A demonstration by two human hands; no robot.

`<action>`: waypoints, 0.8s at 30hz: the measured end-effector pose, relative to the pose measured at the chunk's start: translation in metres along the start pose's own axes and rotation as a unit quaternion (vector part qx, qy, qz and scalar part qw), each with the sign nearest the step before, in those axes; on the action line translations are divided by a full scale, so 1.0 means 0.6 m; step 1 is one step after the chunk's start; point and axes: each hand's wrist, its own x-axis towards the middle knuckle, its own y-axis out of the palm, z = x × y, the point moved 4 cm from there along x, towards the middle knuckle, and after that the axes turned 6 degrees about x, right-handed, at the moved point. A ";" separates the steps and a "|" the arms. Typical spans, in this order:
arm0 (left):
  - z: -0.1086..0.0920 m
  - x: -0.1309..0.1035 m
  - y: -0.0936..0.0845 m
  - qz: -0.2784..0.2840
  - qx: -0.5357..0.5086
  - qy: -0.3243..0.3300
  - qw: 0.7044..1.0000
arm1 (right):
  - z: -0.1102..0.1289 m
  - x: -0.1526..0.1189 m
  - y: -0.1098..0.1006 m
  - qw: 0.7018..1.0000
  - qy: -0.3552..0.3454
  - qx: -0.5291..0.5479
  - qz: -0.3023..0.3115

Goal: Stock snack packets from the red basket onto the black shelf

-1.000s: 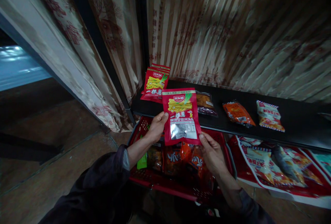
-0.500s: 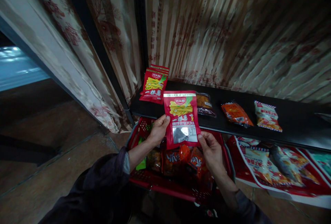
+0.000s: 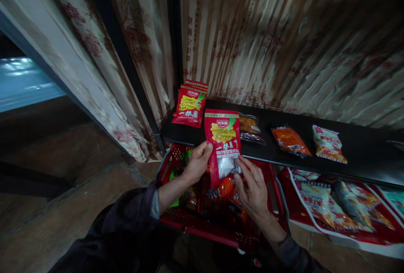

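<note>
A red snack bag [image 3: 222, 138] stands upright in front of me, its printed front towards me, with yellow sticks and a green scallion above a silvery lower panel. My left hand [image 3: 197, 163] is closed on its left edge, thumb in front. At the lower right corner, my right hand [image 3: 252, 184] has its fingers bent over the edge and its thumb below, closed on the bag. Below both hands stands a red shopping basket [image 3: 208, 235] holding several orange snack packets [image 3: 214, 193]. Matching red bags [image 3: 191, 104] rest at the left end of the black shelf [image 3: 296, 128].
Along the shelf lie a clear packet of brown food [image 3: 251, 128], an orange packet [image 3: 290, 140] and a white-and-red packet [image 3: 330, 143]. Below right, a red-and-white box [image 3: 344, 229] holds more bags. A patterned curtain [image 3: 268, 46] hangs behind; a dark post [image 3: 126, 67] stands left.
The bag's lower part has bent and turned slightly. My right hand has shifted left and up along its lower right corner, with more fingers over the front. My left hand keeps its hold.
</note>
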 end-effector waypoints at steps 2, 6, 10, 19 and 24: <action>-0.003 -0.004 0.004 0.006 -0.009 0.003 1.000 | 0.005 0.001 -0.001 1.000 0.001 0.000 0.011; -0.003 -0.009 0.010 0.016 -0.020 -0.002 1.000 | 0.012 0.000 -0.001 1.000 -0.007 -0.005 0.028; -0.003 -0.013 0.016 0.029 -0.023 -0.004 0.999 | 0.017 -0.006 0.005 0.999 -0.001 0.003 0.054; -0.036 -0.043 0.024 0.085 0.108 0.041 0.990 | 0.016 -0.023 0.006 0.958 0.132 0.240 0.082; -0.040 -0.053 0.030 0.107 0.271 0.172 0.941 | 0.006 -0.032 0.011 0.797 0.291 0.524 0.075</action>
